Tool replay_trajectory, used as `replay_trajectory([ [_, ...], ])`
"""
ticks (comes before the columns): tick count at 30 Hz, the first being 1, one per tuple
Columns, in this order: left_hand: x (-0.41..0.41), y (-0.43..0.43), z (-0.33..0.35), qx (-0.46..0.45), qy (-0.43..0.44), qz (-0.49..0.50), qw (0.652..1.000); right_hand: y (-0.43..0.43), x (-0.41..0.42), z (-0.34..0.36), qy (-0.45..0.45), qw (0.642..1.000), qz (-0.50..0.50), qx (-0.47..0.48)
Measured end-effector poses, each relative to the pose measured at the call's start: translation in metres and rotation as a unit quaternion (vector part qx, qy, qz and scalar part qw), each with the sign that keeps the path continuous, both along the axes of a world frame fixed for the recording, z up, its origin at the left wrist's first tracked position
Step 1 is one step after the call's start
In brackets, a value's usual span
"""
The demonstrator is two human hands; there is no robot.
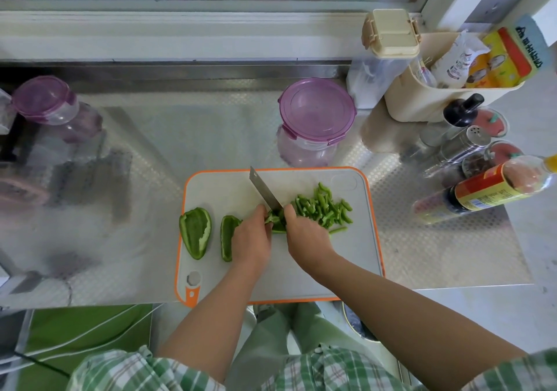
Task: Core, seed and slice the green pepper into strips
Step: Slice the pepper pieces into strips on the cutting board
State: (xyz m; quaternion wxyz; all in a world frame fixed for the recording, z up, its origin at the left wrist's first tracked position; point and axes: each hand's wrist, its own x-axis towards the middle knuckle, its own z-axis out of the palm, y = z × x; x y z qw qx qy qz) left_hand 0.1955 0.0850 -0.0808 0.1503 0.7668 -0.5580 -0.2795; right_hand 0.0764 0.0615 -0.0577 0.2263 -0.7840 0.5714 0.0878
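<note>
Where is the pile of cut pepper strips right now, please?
In the head view, the pepper strips lie on the right part of the cutting board, just right of the knife and beyond the right hand.

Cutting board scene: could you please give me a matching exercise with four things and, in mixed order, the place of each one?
1 knife
2 pepper strips
3 uncut pepper piece
4 purple-lidded tub

a right part of the board
b behind the board
c left edge of the board
d in the right hand

Pairs: 1-d, 2-a, 3-c, 4-b
</note>
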Motion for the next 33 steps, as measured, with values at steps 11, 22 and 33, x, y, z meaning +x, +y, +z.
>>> replay_trajectory([
  [11,-0.002,0.005,0.005,0.031,-0.012,-0.028,0.999,-0.009,-0.01,-0.006,-0.119,0.988,-0.092,0.018],
  [22,0.0,0.003,0.0,0.021,-0.03,-0.047,0.998,-0.001,-0.019,0.0,-0.142,0.988,-0.062,0.009],
  [33,-0.001,0.002,0.003,0.028,-0.031,-0.047,0.998,-0.001,-0.014,0.002,-0.128,0.991,-0.049,0.001],
])
